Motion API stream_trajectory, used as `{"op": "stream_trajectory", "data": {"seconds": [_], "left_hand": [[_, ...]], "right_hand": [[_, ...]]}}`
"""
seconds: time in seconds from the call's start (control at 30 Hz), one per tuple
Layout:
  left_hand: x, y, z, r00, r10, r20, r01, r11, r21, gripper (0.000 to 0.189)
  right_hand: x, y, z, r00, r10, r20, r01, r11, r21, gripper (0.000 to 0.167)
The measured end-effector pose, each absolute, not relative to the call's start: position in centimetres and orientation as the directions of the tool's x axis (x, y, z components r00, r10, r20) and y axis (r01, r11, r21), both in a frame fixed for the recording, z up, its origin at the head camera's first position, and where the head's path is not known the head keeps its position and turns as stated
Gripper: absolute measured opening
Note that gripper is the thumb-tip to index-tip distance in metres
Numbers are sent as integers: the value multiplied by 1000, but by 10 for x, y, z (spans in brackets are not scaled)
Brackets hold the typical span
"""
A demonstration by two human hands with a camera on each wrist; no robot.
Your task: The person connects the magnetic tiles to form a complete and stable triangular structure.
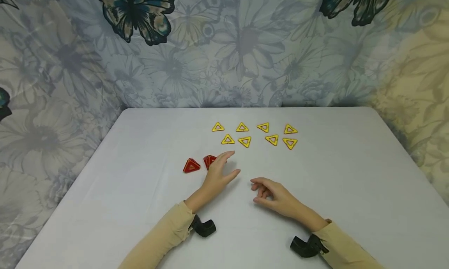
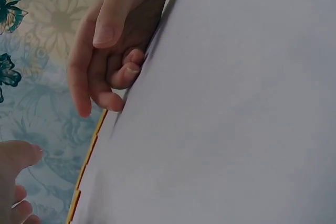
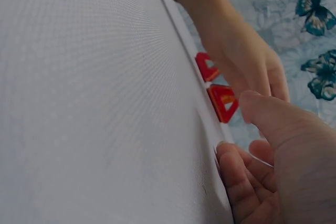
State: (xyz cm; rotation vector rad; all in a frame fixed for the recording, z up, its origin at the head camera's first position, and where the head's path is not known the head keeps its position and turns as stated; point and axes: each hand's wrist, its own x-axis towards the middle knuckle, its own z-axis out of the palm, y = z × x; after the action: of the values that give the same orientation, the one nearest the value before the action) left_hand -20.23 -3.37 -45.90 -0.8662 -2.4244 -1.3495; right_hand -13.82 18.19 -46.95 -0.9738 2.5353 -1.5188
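My left hand [image 1: 218,173] reaches over the table with its fingers stretched out and the thumb apart. It partly covers a pile of red triangle tiles [image 1: 208,161]; whether the fingers touch it cannot be told. Left of that lies another red triangle pile [image 1: 191,166]. In the right wrist view both red piles, the nearer one [image 3: 223,103] with a hollow centre, show beside the left forearm. My right hand [image 1: 273,197] hovers low or rests near the table's middle, its fingers loosely bent and nothing seen between them. The left wrist view shows that same right hand [image 2: 115,51] with relaxed fingers.
Several yellow triangle frames [image 1: 242,127] lie flat in two loose rows toward the back of the white table [image 1: 105,191]. Behind the table hangs a flowered cloth [image 1: 245,66] with butterflies. Black wrist cameras [image 1: 204,227] are strapped to both sleeves.
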Motion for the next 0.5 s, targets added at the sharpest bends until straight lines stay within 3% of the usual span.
{"op": "stream_trajectory", "data": {"seconds": [0.3,0.5], "left_hand": [[-254,-14,-458,-843,435,317,539,673,507,64],[-271,-8,-460,-881,376,287,473,723,504,63]], "right_hand": [[-139,182,-472,-795,-532,291,-495,291,-819,44],[-137,183,-470,-802,-529,277,-486,309,-818,45]]}}
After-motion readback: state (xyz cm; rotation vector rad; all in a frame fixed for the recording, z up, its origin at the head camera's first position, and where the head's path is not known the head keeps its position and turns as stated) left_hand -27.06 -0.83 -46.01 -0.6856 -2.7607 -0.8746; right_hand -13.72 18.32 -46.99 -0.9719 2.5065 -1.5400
